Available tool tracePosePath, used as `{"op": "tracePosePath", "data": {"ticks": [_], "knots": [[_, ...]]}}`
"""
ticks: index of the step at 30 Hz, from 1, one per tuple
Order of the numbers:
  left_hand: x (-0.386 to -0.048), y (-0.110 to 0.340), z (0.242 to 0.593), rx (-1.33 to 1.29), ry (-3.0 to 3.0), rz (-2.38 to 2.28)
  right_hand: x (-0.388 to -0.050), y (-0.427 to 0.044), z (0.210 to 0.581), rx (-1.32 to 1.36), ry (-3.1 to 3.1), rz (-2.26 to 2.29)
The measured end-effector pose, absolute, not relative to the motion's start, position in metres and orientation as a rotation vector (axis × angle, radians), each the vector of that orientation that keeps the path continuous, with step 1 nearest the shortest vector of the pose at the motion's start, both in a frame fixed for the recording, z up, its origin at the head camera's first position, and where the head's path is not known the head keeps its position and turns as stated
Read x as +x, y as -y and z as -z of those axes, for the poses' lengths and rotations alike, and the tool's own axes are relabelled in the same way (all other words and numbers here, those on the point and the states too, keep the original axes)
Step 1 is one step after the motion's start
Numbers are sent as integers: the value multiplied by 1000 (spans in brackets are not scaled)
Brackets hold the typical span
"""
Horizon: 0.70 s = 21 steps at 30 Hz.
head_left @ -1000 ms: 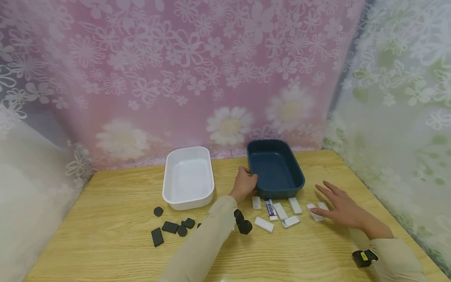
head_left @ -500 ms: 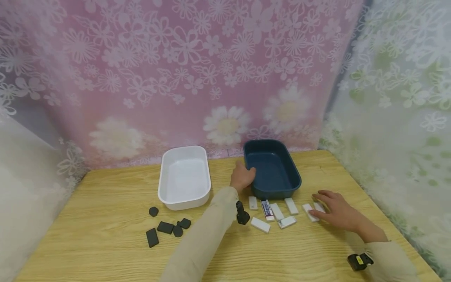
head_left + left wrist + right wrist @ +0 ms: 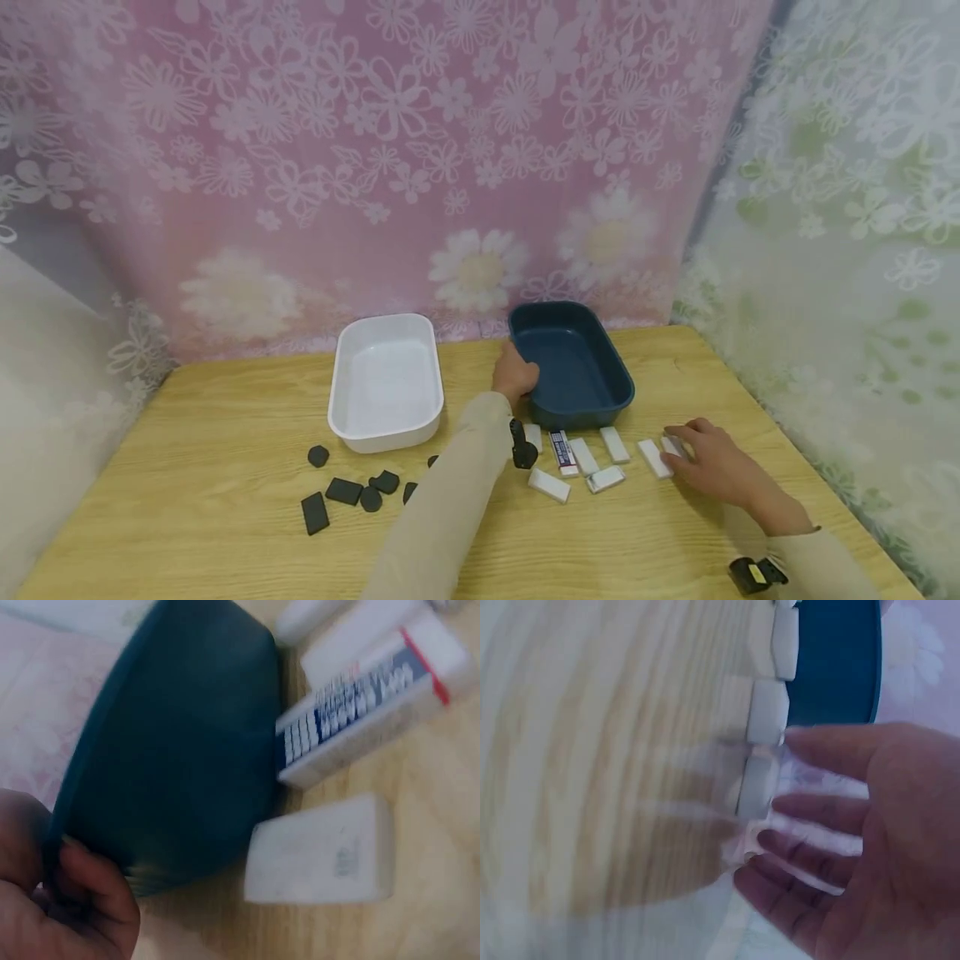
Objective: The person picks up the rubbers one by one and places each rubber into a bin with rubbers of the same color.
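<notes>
My left hand [image 3: 514, 372] grips the left rim of the dark blue basin [image 3: 577, 408], its fingers curled over the edge in the left wrist view. In front of the basin lie several white erasers [image 3: 550, 486], one with a blue printed sleeve [image 3: 562, 452]. My right hand [image 3: 716, 467] is over the two rightmost erasers, its fingertips at the outer eraser [image 3: 672, 447], partly hidden by the hand. In the right wrist view the fingers are spread and loosely bent, with the thumb near one eraser [image 3: 767, 712] and the index finger near the other [image 3: 757, 787].
A white basin [image 3: 386, 439] stands left of the blue one. Several small black pieces [image 3: 343, 491], some rectangular and some rounded, lie in front of it. The left sleeve [image 3: 457, 500] covers part of the wooden table [image 3: 225, 500]. Floral curtains [image 3: 337, 167] hang behind and beside the table.
My right hand has lowered toward the rightmost erasers, its fingers drawing closer together. The left hand stays on the blue basin's rim. The head view has shifted slightly.
</notes>
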<state>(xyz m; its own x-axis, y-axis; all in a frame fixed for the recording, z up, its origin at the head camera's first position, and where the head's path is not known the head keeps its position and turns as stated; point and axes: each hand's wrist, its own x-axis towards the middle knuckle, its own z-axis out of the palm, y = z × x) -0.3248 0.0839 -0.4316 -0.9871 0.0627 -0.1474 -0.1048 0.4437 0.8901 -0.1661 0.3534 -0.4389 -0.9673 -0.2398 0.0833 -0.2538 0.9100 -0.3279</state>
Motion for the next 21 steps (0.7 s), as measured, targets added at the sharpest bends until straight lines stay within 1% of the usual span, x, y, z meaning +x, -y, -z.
{"op": "tracePosePath", "data": {"ticks": [5, 8, 21], "knots": [[-324, -85, 429, -62, -2580, -1446, -164, -346, 435, 216, 3115, -685], [-324, -88, 426, -54, -2588, -1402, -163, -344, 430, 173, 3130, -730], [-323, -93, 422, -74, -2725, -1120, -164, -342, 426, 214, 3147, -715]]}}
